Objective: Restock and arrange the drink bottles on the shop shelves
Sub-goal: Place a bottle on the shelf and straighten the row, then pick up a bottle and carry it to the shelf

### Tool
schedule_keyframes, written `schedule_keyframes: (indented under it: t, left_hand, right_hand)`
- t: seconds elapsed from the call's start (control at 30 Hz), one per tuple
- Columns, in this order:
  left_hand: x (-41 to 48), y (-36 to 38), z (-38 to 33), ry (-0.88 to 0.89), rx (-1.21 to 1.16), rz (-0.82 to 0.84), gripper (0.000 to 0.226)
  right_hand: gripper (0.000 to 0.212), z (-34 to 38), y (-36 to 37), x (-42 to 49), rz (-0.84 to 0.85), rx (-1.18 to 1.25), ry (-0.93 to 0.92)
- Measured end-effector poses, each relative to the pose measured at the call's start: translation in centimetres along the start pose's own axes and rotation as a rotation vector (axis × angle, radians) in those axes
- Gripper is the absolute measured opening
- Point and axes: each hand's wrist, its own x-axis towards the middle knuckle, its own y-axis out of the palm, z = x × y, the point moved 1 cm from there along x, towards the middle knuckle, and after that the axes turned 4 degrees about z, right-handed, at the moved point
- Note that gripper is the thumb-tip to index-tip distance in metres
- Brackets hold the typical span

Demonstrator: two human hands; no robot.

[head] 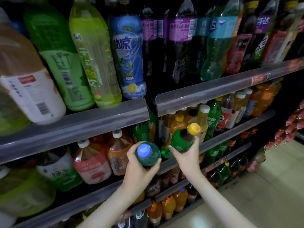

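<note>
My left hand (139, 169) grips a teal-green bottle with a blue cap (148, 156) from below, in front of the middle shelf. My right hand (187, 155) holds a dark bottle with a green label and a yellow cap (184, 138), tilted up to the right, just right of the first bottle. Both bottles hover at the front rail of the middle shelf (213, 142), near a gap between orange tea bottles (117, 151) and green soda bottles (213, 116).
The top shelf holds large green tea bottles (60, 58), a blue-labelled bottle (130, 58) and dark purple-labelled sodas (179, 40). Lower shelves carry orange and dark sodas (169, 206). Red packets (294, 127) hang at the right. Pale floor (263, 186) lies at the lower right.
</note>
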Motion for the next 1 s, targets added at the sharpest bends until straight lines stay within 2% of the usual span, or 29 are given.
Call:
schedule_keyframes:
  t: [0.13,0.3,0.43,0.57,0.7,0.83,0.9,1.0]
  left_hand:
    - [-0.3,-2.7,-1.1,-0.044,0.004,0.002,0.066]
    - [-0.6,-5.1,-2.4,-0.105,0.013,0.017,0.072]
    - [-0.8,-6.8,-2.9,-0.137,0.042,0.133,0.070]
    - [0.1,-8.4,-4.5,-0.153,0.077,0.181,0.073]
    - [1.3,-9.6,-6.6,-0.118,0.069,0.244,0.073]
    - [2.3,-10.1,-8.8,-0.058,0.037,0.291,0.074]
    - [2.8,-10.3,-10.2,-0.020,0.016,0.300,0.072]
    - [3.6,-10.6,-12.4,0.028,-0.026,0.316,0.068]
  right_hand:
    - [0.078,-1.0,3.0,1.2,0.071,-0.079,0.011]
    - [0.081,-1.9,5.4,2.6,0.130,-0.208,0.043]
    - [0.087,-1.7,6.5,4.6,0.240,-0.366,-0.025]
    - [0.095,-1.8,6.3,5.4,0.268,-0.419,0.054]
    - [0.084,-1.1,5.5,3.7,0.239,-0.414,0.031]
    - [0.054,5.0,3.3,-0.3,0.150,-0.321,-0.064]
    - [0.041,8.6,2.2,-2.3,0.236,-0.202,-0.167]
    - [0.049,13.4,1.2,-4.8,0.500,-0.074,-0.256]
